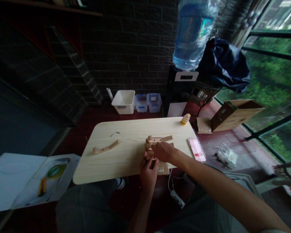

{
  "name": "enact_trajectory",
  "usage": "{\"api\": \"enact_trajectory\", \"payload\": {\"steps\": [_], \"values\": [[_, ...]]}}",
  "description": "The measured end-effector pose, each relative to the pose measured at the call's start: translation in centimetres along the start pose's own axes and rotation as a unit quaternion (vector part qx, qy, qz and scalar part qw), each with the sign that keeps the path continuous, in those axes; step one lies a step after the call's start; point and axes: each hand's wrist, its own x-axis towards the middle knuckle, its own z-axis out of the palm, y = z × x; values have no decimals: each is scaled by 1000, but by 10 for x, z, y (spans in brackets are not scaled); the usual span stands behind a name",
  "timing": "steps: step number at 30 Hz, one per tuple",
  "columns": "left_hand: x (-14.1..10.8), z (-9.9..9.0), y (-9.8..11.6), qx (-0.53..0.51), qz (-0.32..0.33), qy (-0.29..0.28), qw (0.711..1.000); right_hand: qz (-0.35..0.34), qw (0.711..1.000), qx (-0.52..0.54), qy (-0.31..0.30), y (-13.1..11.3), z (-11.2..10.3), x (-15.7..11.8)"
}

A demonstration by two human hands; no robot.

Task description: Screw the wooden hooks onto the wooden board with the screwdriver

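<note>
My left hand (pixel 148 173) is at the table's near edge, its thumb and fingers closed around a small light wooden piece (pixel 149 156). Just above it, my right hand (pixel 163 151) reaches in from the right with curled fingers pressed down by the same wooden parts; what its fingertips hold is hidden. Beyond the right hand lies a wooden piece with a rounded end and dark holes (pixel 156 139). A brown, shiny-taped cardboard piece (pixel 163 168) sticks out under my hands past the edge. A similar curved wooden piece (pixel 106 148) rests apart on the left.
The pale table (pixel 128 129) bears a yellow-based clear bottle (pixel 185 119) and a pink phone-like object (pixel 197 149) at its right. Left stands an open white case (pixel 63 181). Bins (pixel 123 102), a water dispenser (pixel 179 94) and a cardboard box (pixel 232 116) stand behind.
</note>
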Motion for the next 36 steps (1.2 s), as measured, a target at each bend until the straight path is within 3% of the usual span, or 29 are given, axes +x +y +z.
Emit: {"api": "enact_trajectory", "payload": {"steps": [8,13,17,23,29,36], "values": [[1,2,0,1,10,3,1000,55,998,27,32,-4,-8,-12],[1,5,0,13,-1,5,1000,-11,996,-24,81,0,4,-6],[-1,9,-5,19,0,16,1000,-26,996,1,83,3,19,3],[-1,5,-4,22,0,1,1000,49,993,42,99,-3,27,7],[-2,1,-3,23,2,-6,1000,99,990,45,92,-15,17,4],[0,1,-3,3,23,0,1000,0,998,32,58,-3,-1,-14]]}}
